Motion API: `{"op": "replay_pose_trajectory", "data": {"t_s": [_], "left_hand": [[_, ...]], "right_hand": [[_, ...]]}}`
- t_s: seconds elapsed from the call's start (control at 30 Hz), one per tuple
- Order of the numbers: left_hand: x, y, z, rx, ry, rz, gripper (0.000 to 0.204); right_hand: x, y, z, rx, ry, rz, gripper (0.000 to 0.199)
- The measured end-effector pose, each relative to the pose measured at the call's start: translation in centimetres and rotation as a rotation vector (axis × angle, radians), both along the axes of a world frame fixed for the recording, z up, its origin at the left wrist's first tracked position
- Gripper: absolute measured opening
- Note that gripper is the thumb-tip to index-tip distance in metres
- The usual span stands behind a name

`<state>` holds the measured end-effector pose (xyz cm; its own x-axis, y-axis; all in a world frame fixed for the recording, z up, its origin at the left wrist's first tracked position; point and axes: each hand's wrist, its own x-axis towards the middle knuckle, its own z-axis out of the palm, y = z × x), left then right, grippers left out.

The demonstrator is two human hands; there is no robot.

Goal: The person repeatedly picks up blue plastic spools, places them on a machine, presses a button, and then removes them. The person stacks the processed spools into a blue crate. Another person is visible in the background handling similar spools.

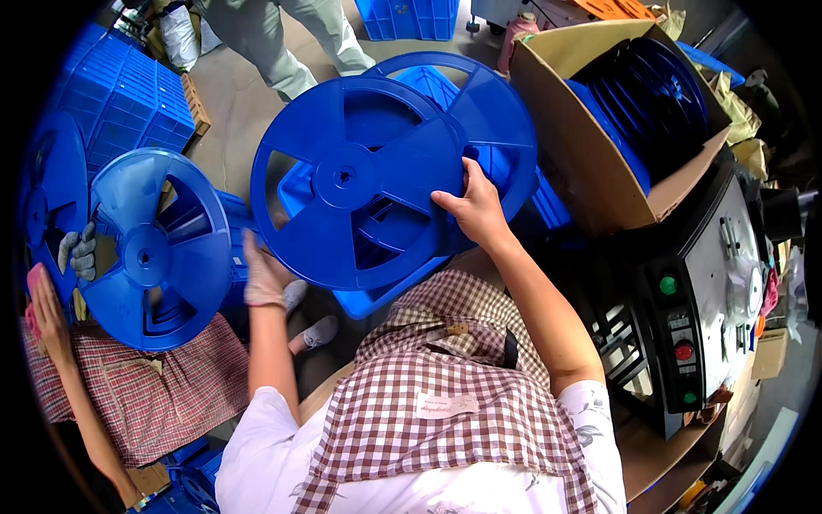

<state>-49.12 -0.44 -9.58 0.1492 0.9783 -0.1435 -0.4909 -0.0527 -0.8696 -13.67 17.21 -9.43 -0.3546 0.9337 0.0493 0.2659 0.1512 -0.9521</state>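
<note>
A large blue plastic reel flange, with a round hub and cut-out windows, is tilted in front of me. My right hand is closed on its right edge, thumb on the near face. My left hand, pale as if gloved and blurred by motion, is just off the flange's lower left edge with a finger stretched up; it appears to hold nothing. Another blue flange lies behind the first; whether they are joined is hidden. Beneath them shows a blue plastic crate.
At left, a co-worker's grey-gloved hand is at a blue reel. Blue crates are stacked behind. A cardboard box holds several blue discs. A black machine with buttons stands at right. Another person's legs are ahead.
</note>
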Motion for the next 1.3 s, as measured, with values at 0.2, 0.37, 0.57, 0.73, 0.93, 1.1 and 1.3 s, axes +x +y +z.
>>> {"op": "replay_pose_trajectory", "data": {"t_s": [0.2, 0.37, 0.57, 0.73, 0.93, 1.1, 1.3], "left_hand": [[11.6, 4.7, -1.3, 0.189, 1.617, -0.293, 0.089], [14.5, 5.4, 3.1, 0.646, 1.266, -0.300, 0.086], [12.7, 2.5, 2.0, 0.651, 1.131, -0.167, 0.073], [11.4, 0.9, 1.7, 0.263, 1.375, 0.033, 0.055], [16.0, 9.0, 1.2, 0.056, 1.527, -0.320, 0.037], [20.2, 15.8, -0.2, 0.232, 1.528, -0.401, 0.039], [22.2, 19.0, -1.4, 0.342, 1.438, -0.314, 0.050]], "right_hand": [[1.8, 2.9, 6.2, 0.074, -0.248, 0.093, 0.069], [2.7, 4.2, 8.6, 0.093, -0.198, 0.059, 0.071], [3.9, 9.1, 8.9, 0.283, -0.250, -0.073, 0.053], [7.8, 13.3, 11.7, 0.393, -0.360, -0.118, 0.042], [14.0, 19.3, 10.4, 0.272, -0.635, -0.210, 0.045], [17.3, 20.9, 7.0, 0.278, -0.680, -0.280, 0.044], [16.3, 19.8, 8.0, 0.259, -0.676, -0.349, 0.045]]}}
